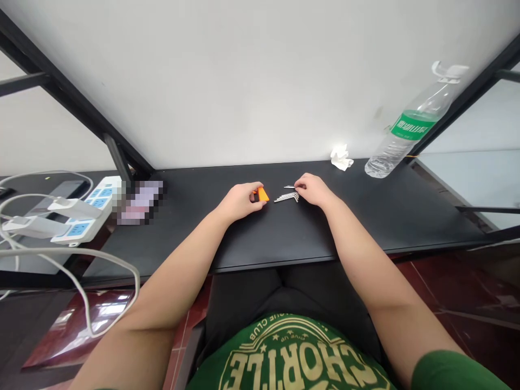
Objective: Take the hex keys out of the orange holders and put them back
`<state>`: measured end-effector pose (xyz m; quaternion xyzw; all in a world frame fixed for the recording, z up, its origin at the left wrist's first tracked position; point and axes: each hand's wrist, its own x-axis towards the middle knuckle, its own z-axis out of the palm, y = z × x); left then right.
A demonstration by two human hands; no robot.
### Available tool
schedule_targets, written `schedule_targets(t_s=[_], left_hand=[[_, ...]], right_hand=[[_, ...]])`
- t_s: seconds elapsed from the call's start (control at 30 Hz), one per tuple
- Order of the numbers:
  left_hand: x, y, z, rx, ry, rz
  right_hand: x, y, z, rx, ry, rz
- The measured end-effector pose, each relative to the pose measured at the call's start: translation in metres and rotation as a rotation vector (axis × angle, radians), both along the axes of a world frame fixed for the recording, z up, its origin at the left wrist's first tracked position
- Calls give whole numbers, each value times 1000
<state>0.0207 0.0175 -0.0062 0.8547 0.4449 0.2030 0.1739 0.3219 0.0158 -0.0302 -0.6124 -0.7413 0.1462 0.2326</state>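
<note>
My left hand (239,202) is closed around an orange plastic holder (263,195), its fingers at the far edge and the thumb at the near edge. Just right of the holder, several silver hex keys (287,197) lie side by side on the black tabletop, their short bent ends toward the right. My right hand (312,189) is beside them with its fingertips pinched together at the end of a small thin hex key (288,187). That key points left, above the row, and its end at the fingers is hidden.
A tall plastic bottle (410,127) with a green label stands at the back right, near a crumpled tissue (341,157). On the left are a white power strip (87,208) with chargers, a loose white cable (117,260) and a blurred flat object (141,203). A wall (252,81) backs the desk.
</note>
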Motion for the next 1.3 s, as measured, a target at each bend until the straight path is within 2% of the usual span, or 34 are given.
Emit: schedule_targets(t_s=[0.23, 0.4, 0.73, 0.93, 1.07, 1.3], left_hand=[[0, 0, 0, 9, -9, -1], [0, 0, 0, 0, -13, 5], [-7, 2, 5, 26, -123, 3], [-12, 4, 5, -138, 40, -68], [-11, 5, 5, -141, 117, -118], [-9, 6, 5, -177, 190, -126]], right_hand=[[-7, -8, 9, -52, 15, 78], [-8, -10, 9, -75, 5, 99], [-19, -15, 14, 20, 64, 80], [-24, -23, 21, -39, -20, 180], [-23, -26, 25, -99, -102, 218], [-29, -28, 32, -123, -241, 215]])
